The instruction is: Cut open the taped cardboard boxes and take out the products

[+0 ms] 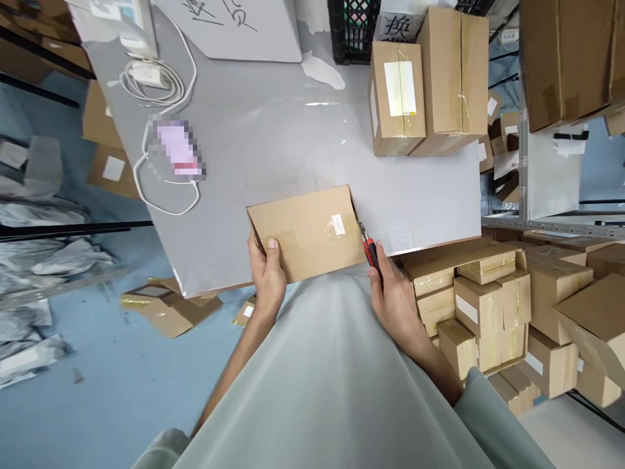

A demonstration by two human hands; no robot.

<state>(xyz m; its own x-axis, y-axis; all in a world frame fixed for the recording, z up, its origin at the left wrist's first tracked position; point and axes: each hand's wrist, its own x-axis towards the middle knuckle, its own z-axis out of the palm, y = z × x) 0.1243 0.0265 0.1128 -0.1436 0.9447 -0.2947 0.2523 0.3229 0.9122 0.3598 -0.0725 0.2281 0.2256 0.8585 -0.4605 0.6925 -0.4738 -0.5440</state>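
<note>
In the middle of the frame, a small brown box (307, 241) is held over the near edge of the grey table (283, 143). Its left end is pinched by the left hand (270, 277), with the thumb laid on top, likely so it cannot slip. A red and black cutter (370, 251) is gripped by the right hand (396, 303). The tip is kept at the box's right end, far from the left thumb, which seems safer. Whether the box is touched by the tip cannot be told. At the upper right, two taped boxes (432, 85) are stood side by side, perhaps so room is left for working. At the lower right, little boxes (478, 306) are packed in a big open box (434, 260), maybe so they are kept together.
</note>
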